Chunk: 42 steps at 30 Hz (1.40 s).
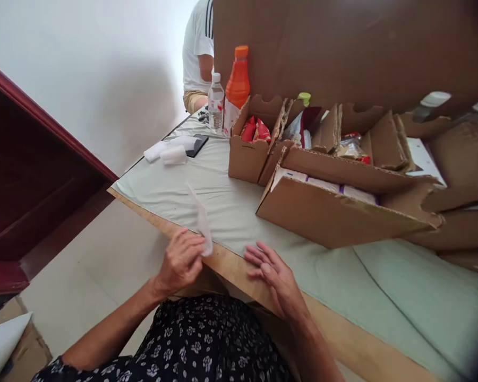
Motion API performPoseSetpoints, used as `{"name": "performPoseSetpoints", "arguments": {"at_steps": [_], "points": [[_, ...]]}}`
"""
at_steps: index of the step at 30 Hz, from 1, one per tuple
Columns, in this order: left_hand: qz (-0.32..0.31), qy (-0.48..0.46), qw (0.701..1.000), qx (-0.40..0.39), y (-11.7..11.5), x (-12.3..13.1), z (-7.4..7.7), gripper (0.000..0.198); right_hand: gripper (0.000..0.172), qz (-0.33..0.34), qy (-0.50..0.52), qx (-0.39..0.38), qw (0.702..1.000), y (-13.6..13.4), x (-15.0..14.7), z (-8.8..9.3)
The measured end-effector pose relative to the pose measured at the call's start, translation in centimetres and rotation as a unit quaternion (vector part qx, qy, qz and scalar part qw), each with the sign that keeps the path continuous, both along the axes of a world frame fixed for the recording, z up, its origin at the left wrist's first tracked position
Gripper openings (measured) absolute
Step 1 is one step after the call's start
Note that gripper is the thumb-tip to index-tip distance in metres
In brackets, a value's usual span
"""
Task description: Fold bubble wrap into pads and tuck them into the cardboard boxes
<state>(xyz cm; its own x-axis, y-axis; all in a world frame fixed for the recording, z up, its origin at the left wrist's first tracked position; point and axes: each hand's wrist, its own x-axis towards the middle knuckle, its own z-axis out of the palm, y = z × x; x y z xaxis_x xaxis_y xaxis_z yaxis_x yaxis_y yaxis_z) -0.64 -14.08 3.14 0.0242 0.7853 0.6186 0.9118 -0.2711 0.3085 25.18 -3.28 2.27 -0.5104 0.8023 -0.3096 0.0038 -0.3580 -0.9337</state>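
My left hand (184, 259) is closed at the table's front edge, pinching a thin white sheet (204, 223) that stands up from the fingers. The sheet is blurred, and I cannot make out whether it is paper or plastic. To the right, my right hand (274, 271) rests palm inward over the wooden edge, fingers stretched out and holding nothing. Farther back on the cloth lie several white rolled pieces (173, 155), beside and partly over a flat black object (197, 145).
Cardboard boxes (302, 212) with packets inside line the table's right side. An orange bottle (238, 79) and a clear water bottle (215, 103) stand at the back left. A tall cardboard panel (342, 48) rises behind. Beyond it sits a person in a white shirt (195, 48).
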Motion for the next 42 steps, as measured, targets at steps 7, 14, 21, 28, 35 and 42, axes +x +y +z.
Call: {"name": "performPoseSetpoints", "arguments": {"at_steps": [7, 14, 21, 28, 35, 42], "points": [[-0.160, 0.053, 0.981, -0.093, -1.7, 3.6, -1.7, 0.027, 0.066, -0.031, -0.083, 0.105, 0.991, 1.8, -3.4, -0.6], [-0.154, 0.098, 0.983, -0.015, 2.9, 2.7, 1.3, 0.026, 0.035, -0.304, -0.047, 0.173, 0.936, 0.0, 1.0, 1.0], [-0.173, 0.157, 0.963, -0.131, 8.7, 2.4, -0.8, 0.041, 0.053, -0.402, -0.175, 0.167, 0.883, 0.0, 11.0, -2.6], [-0.057, 0.079, 0.995, -0.039, 8.3, 2.2, 0.6, 0.038, 0.033, -0.358, -0.342, 0.322, 0.807, -1.3, 12.0, -0.4], [-0.085, 0.188, 0.941, -0.270, 10.3, 6.3, -3.2, 0.054, 0.048, 0.099, -0.394, 0.511, 0.757, 5.0, -0.9, -2.2], [-0.001, 0.141, 0.960, -0.243, 5.6, 0.2, -2.1, 0.054, 0.052, -0.036, -0.512, 0.460, 0.724, 2.2, 11.1, -2.8]]}}
